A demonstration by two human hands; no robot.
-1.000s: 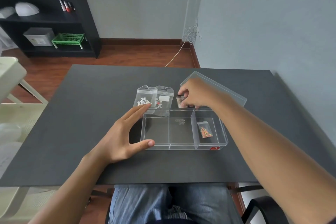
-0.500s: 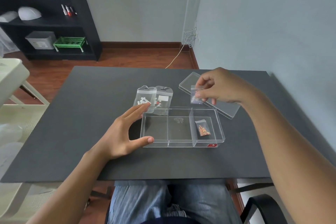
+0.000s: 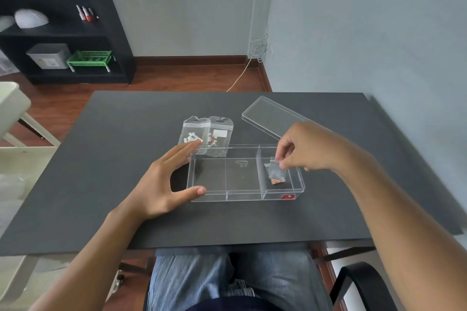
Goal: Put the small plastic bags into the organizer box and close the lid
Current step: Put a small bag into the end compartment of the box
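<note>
At the centre of a dark grey surface (image 3: 101, 159) sits a clear organizer box (image 3: 245, 194), open, with dividers. The left hand (image 3: 161, 184) braces the box's left end, fingers spread wide around its corner, holding nothing. Above the box's right compartment, the right hand (image 3: 305, 146) pinches a small clear bag (image 3: 276, 171) by its top edge. Under it, inside that compartment, lies a bag with orange contents (image 3: 276, 181). Just behind the box's left end lie two larger bags (image 3: 207, 134), side by side. The clear lid (image 3: 267, 115) rests behind the box's right end.
</note>
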